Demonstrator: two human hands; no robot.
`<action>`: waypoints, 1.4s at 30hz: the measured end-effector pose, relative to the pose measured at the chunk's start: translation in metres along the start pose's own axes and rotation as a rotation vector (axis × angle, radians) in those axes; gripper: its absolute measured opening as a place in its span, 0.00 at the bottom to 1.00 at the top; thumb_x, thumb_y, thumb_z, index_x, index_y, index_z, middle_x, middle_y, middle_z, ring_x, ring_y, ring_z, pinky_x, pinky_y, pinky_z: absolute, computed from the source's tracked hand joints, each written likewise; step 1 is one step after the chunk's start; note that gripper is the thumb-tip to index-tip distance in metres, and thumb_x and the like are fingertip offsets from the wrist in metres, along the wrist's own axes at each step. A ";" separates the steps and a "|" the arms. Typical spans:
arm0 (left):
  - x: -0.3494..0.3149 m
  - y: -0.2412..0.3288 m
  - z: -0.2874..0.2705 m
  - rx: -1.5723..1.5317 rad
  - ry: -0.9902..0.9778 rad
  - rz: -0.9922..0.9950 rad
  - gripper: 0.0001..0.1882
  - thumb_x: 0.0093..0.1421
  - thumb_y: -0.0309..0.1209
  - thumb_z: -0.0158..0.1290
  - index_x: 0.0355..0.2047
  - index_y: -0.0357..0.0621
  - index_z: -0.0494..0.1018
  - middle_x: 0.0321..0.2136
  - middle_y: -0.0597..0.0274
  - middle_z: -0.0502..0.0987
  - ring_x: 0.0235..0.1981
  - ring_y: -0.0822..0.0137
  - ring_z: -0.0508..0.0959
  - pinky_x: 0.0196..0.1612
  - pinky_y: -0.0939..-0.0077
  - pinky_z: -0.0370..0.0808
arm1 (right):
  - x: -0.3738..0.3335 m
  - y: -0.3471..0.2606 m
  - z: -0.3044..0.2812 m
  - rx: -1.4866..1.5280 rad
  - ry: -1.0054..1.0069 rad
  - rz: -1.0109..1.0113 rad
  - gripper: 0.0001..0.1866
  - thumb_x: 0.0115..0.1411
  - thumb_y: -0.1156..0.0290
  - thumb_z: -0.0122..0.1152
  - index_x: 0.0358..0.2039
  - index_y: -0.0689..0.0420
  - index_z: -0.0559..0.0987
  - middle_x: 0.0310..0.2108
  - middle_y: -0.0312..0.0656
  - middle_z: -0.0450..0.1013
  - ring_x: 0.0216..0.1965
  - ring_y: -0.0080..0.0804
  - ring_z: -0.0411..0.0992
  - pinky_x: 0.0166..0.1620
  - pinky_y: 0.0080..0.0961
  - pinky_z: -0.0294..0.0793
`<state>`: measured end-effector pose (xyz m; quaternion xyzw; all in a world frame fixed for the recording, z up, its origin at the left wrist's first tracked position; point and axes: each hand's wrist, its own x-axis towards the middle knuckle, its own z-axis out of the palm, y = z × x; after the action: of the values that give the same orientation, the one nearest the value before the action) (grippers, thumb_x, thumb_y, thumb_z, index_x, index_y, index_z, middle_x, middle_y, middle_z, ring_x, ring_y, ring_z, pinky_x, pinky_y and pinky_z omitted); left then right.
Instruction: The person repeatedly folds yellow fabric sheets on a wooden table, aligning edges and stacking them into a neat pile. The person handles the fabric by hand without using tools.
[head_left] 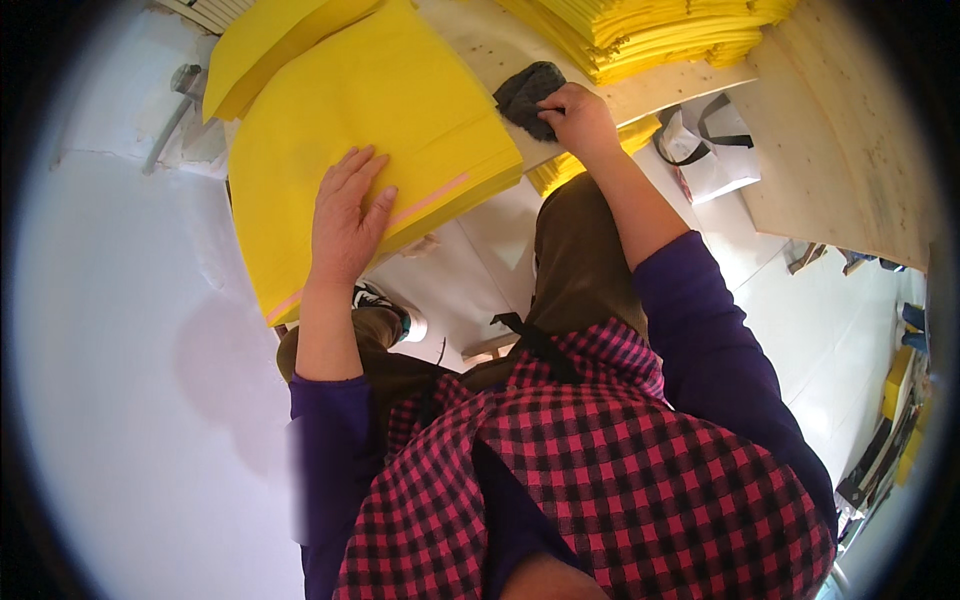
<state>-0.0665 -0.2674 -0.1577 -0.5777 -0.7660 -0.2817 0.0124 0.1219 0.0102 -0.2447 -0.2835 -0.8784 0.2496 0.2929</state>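
A thick stack of yellow sheets (370, 100) lies on the wooden table in front of me, with a pink strip (428, 198) along its near edge. My left hand (350, 213) rests on top of the stack near that edge, its fingers stretched out. To the right of the stack, my right hand (580, 117) pinches the edge of a dark grey cloth (527, 97), which is bunched up on the bare tabletop (480, 42).
Another yellow pile (690, 30) stands at the far right of the table, and more yellow material (632, 135) shows below the tabletop. A white bag with black handles (712, 160) is on the right beside a wooden panel (840, 130). A white wall (120, 330) runs along the left.
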 end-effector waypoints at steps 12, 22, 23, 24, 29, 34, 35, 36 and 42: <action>-0.001 -0.004 0.004 0.004 0.044 0.022 0.18 0.59 0.34 0.55 0.49 0.42 0.74 0.54 0.50 0.72 0.60 0.47 0.66 0.63 0.55 0.61 | -0.011 -0.050 -0.013 0.900 -0.102 0.154 0.31 0.69 0.50 0.42 0.61 0.64 0.64 0.61 0.49 0.63 0.61 0.39 0.62 0.62 0.30 0.60; -0.004 0.001 0.001 0.132 0.173 0.042 0.19 0.60 0.34 0.53 0.51 0.43 0.73 0.58 0.51 0.68 0.62 0.47 0.63 0.64 0.50 0.56 | 0.038 -0.099 -0.002 1.064 -0.303 0.421 0.41 0.68 0.38 0.31 0.68 0.60 0.54 0.67 0.47 0.54 0.67 0.36 0.53 0.67 0.28 0.50; -0.004 0.001 0.001 0.135 0.172 0.043 0.19 0.60 0.34 0.53 0.51 0.43 0.72 0.58 0.52 0.68 0.62 0.47 0.63 0.64 0.50 0.56 | 0.037 -0.104 -0.003 1.044 -0.357 0.451 0.41 0.67 0.38 0.32 0.68 0.59 0.54 0.67 0.46 0.54 0.66 0.36 0.54 0.66 0.27 0.51; -0.005 0.001 0.001 0.132 0.168 0.039 0.19 0.60 0.34 0.53 0.52 0.44 0.72 0.58 0.52 0.68 0.62 0.47 0.62 0.64 0.50 0.55 | 0.035 -0.109 -0.004 1.079 -0.358 0.449 0.41 0.67 0.37 0.32 0.68 0.58 0.55 0.66 0.45 0.55 0.66 0.35 0.54 0.66 0.26 0.52; -0.006 0.002 0.003 0.132 0.161 0.029 0.20 0.60 0.34 0.53 0.53 0.44 0.71 0.59 0.53 0.67 0.63 0.48 0.62 0.64 0.50 0.55 | 0.030 -0.120 -0.007 1.224 -0.398 0.436 0.41 0.66 0.36 0.35 0.68 0.56 0.56 0.66 0.43 0.57 0.64 0.32 0.56 0.64 0.25 0.55; -0.005 0.002 0.004 0.123 0.127 0.028 0.20 0.61 0.34 0.53 0.53 0.45 0.71 0.58 0.53 0.68 0.62 0.50 0.63 0.65 0.50 0.55 | 0.033 -0.106 -0.002 1.199 -0.437 0.440 0.39 0.68 0.39 0.35 0.68 0.56 0.54 0.66 0.44 0.56 0.66 0.32 0.55 0.66 0.26 0.53; -0.005 0.002 0.004 0.127 0.120 0.023 0.20 0.61 0.34 0.53 0.53 0.45 0.71 0.58 0.53 0.68 0.62 0.50 0.64 0.65 0.50 0.55 | 0.033 -0.101 -0.001 1.197 -0.442 0.401 0.39 0.68 0.40 0.35 0.68 0.56 0.53 0.67 0.44 0.55 0.66 0.32 0.54 0.66 0.27 0.52; -0.006 0.002 0.004 0.130 0.113 0.020 0.20 0.61 0.34 0.53 0.53 0.45 0.71 0.58 0.53 0.68 0.62 0.51 0.64 0.65 0.50 0.55 | 0.034 -0.097 -0.001 1.122 -0.402 0.410 0.39 0.68 0.41 0.35 0.68 0.57 0.53 0.67 0.45 0.55 0.67 0.33 0.53 0.66 0.28 0.51; -0.005 -0.001 0.006 0.120 0.084 0.001 0.19 0.61 0.35 0.52 0.51 0.45 0.72 0.56 0.54 0.71 0.60 0.51 0.66 0.63 0.50 0.57 | 0.010 -0.080 -0.012 0.997 -0.300 0.251 0.38 0.68 0.49 0.44 0.68 0.63 0.52 0.68 0.49 0.51 0.69 0.36 0.48 0.68 0.32 0.46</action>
<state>-0.0641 -0.2692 -0.1651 -0.5642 -0.7798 -0.2594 0.0792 0.0951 -0.0368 -0.1839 -0.1742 -0.6449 0.7074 0.2311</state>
